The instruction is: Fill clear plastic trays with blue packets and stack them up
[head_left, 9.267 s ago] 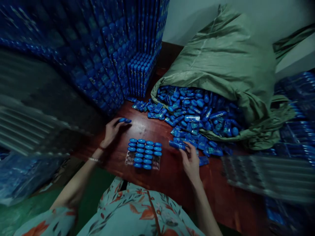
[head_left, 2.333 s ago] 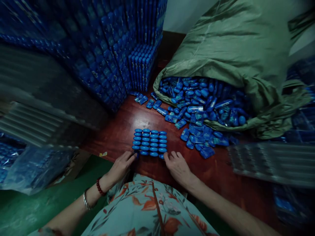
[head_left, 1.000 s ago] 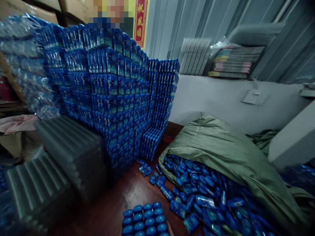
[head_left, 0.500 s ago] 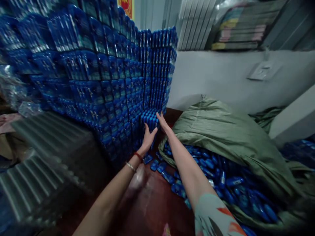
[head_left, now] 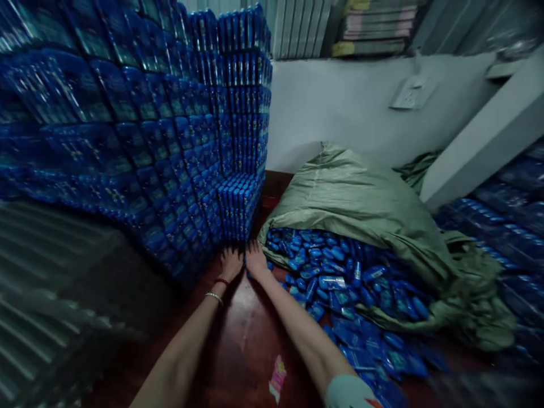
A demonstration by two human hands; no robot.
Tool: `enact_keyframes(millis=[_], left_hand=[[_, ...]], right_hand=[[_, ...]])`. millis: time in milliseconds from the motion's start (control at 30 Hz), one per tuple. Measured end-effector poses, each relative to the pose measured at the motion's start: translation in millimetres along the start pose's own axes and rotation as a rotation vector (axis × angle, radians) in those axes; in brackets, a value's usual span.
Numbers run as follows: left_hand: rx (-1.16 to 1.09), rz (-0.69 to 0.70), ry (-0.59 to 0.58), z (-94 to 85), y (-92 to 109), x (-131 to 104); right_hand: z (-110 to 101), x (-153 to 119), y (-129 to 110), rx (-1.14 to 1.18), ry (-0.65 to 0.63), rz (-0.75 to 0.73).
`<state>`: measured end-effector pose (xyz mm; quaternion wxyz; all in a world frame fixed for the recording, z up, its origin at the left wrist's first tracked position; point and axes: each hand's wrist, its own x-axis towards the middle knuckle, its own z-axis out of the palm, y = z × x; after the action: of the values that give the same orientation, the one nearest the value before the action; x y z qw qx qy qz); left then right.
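Note:
Low at the foot of a short stack of small glossy blue packs (head_left: 236, 198), both hands reach down to the dark red floor. My left hand (head_left: 232, 264), with a red bracelet and a silvery bangle on its wrist, has its fingers spread before the stack's base. My right hand (head_left: 256, 260) is close beside it, fingers stretched forward, near the mouth of a green woven sack (head_left: 348, 192). Neither hand shows a pack in it, though the fingertips are dark and partly hidden. Loose blue packs (head_left: 323, 266) spill from the sack to the right.
A tall wall of stacked blue packs (head_left: 161, 136) rises on the left. Grey ridged sheets (head_left: 38, 294) are piled at the lower left. A pale slanting beam (head_left: 480, 130) and more blue packs (head_left: 480, 226) stand at right. A pink scrap (head_left: 277, 378) lies on the red floor (head_left: 238, 351).
Both hands have left the top of the short stack and moved down to the floor at its base. The view has shifted downward and to the right.

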<state>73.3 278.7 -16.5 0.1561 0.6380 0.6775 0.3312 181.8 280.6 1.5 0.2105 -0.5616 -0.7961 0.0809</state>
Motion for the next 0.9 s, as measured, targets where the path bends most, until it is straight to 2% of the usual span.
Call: enact_keyframes(millis=[167,333,500,600,700,767,833,900], left_hand=[[0.098,0.166,-0.076,4.9,1.7,-19.8],[0.131,0.272,-0.143,15.4,9.7,-72.7],[0.126,0.322,-0.111,32.7,41.4,-136.1],[0.062,0.317,-0.183,38.0,64.1,-168.8],[-0.062,0.243,-0.290,33.4,78.0,-197.0],[-0.163,0.216,-0.350,24.6,79.4,-211.5],[-0.251,0.214,-0.376,13.7,75.5,-221.0],[-0.314,0.200,-0.372,2.9,70.0,-225.8]], right_hand=[[-9.6,-20.7,4.6,-0.176,-0.077,-0.028],[-18.2,-88.7,15.4,-0.230,-0.076,0.006],[-36.7,-151.8,30.5,-0.206,-0.102,-0.008],[-63.7,-189.6,39.7,-0.108,0.018,-0.007],[-93.0,-243.5,43.1,-0.083,0.220,0.167],[-103.7,-285.2,42.9,-0.176,0.287,0.333],[-103.7,-322.9,44.7,-0.299,0.316,0.521],[-95.8,-347.9,51.4,-0.351,0.314,0.681]])
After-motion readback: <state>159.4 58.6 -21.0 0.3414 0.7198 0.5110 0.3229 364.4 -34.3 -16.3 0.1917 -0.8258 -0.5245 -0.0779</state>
